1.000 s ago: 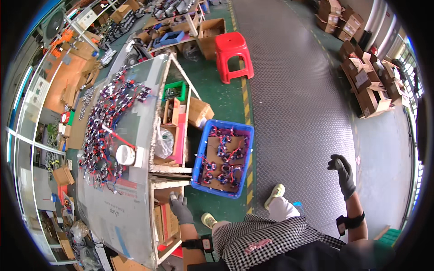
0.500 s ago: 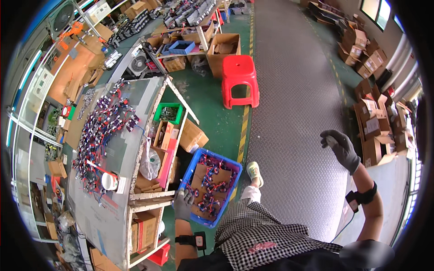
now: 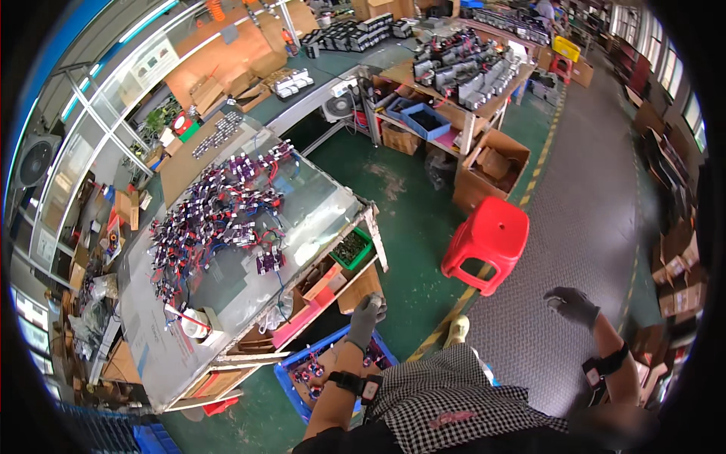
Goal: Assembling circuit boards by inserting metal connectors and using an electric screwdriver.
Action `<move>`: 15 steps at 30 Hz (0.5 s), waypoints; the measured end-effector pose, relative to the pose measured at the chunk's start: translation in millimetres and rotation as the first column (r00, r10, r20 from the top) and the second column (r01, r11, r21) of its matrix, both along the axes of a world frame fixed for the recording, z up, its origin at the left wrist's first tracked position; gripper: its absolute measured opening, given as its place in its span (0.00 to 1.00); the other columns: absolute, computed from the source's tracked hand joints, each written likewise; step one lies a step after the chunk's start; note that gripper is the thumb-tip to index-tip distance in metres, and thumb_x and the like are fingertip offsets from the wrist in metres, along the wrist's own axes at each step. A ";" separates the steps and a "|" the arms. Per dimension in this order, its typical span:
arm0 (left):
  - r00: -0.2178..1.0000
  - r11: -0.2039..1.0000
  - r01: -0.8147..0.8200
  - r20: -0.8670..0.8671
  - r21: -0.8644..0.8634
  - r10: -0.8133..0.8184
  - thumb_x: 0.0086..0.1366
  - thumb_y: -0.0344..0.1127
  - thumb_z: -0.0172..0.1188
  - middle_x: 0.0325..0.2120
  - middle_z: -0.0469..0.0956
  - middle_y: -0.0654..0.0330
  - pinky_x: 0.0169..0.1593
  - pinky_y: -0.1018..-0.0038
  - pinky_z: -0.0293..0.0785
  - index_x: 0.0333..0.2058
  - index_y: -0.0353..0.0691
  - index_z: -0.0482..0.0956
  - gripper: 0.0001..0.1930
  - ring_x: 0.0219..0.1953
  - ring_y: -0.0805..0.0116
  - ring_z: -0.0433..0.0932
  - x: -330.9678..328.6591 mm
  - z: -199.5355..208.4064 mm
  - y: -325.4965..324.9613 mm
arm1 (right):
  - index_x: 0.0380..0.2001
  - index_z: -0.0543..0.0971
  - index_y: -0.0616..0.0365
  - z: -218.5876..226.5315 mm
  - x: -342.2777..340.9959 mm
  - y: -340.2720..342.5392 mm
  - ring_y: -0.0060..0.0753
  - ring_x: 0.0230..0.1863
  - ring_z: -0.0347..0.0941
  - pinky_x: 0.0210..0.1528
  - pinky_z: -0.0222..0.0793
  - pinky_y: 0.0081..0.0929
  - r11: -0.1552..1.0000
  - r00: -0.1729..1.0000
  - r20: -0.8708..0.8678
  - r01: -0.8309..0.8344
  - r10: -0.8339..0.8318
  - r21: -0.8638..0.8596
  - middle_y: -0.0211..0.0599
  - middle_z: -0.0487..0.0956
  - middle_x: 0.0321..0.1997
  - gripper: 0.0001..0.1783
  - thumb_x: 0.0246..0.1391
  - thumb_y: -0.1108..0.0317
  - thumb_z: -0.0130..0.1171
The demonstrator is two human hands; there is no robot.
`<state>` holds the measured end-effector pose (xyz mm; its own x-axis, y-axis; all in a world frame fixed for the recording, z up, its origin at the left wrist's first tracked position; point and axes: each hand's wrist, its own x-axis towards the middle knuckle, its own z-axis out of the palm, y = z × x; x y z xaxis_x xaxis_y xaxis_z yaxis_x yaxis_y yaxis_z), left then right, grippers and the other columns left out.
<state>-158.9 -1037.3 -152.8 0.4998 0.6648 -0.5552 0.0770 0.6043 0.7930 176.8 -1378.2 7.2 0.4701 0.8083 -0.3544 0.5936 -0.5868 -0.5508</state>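
My left hand (image 3: pixel 366 321), in a grey glove, is raised above the blue crate (image 3: pixel 291 387), apart from it. Its fingers are loosely bent, and a small pale patch shows at their tips. The crate stands on the floor beside the workbench (image 3: pixel 140 321), partly hidden by my left arm. In it, small wired parts (image 3: pixel 310 371) with red and blue leads lie on cardboard. My right hand (image 3: pixel 572 307), gloved in the same grey, hangs over the metal walkway with its fingers loosely curved and apart. I see nothing held in it.
Many wired parts (image 3: pixel 219 219) are heaped on the bench, near a white tub (image 3: pixel 195 323). A red plastic stool (image 3: pixel 490 242) stands ahead at the walkway's edge. Beyond it are an open cardboard box (image 3: pixel 491 168) and another loaded table. Cartons (image 3: pixel 681 257) line the right side.
The view has swung left and up, bringing more of the bench and far tables in. My left hand has risen from the crate's rim. My right hand is lower, still held out.
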 end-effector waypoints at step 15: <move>0.882 0.796 -0.295 -0.170 0.529 0.440 0.60 0.30 0.49 0.33 0.75 0.65 0.36 0.80 0.68 0.43 0.38 0.74 0.12 0.33 0.78 0.70 124.7 13.7 182.8 | 0.38 0.77 0.61 -219.8 371.5 383.8 0.50 0.40 0.75 0.44 0.69 0.42 0.826 0.874 0.289 -0.195 0.391 -0.529 0.50 0.78 0.41 0.21 0.54 0.56 0.44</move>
<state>-34.2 -854.5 -139.1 0.0404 0.9799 -0.1953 0.1817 0.1850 0.9658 548.3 -994.4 -212.6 0.4115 0.7076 -0.5744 0.8784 -0.4760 0.0430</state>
